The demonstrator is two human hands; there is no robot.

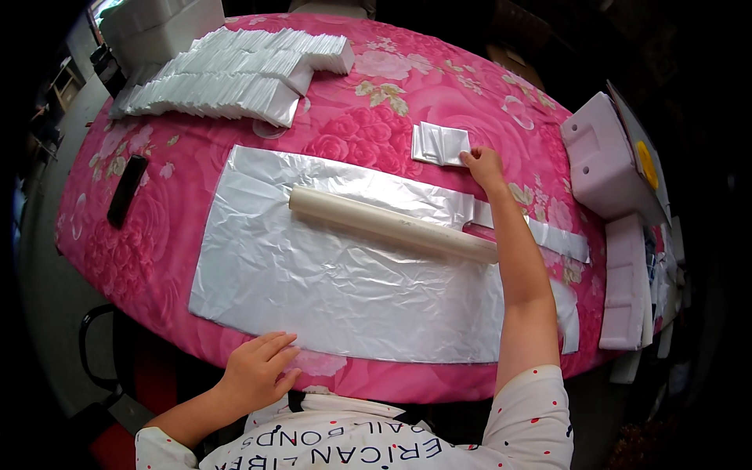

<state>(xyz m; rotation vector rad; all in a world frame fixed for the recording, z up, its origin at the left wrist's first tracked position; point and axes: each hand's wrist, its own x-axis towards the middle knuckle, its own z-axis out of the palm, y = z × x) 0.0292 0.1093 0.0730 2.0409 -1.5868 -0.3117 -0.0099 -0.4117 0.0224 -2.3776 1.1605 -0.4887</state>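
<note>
Folded white plastic packets [439,144] overlap in a small, flat row just beyond a broad, wrinkled, silvery-white plastic sheet [345,290] lying spread out; a pale tube [392,225] rests slantwise on the sheet.

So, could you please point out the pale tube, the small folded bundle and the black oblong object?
Pale tube [392,224], head view: middle of its length.
Small folded bundle [440,146], head view: its top face.
Black oblong object [127,192], head view: middle of its upper surface.
</note>
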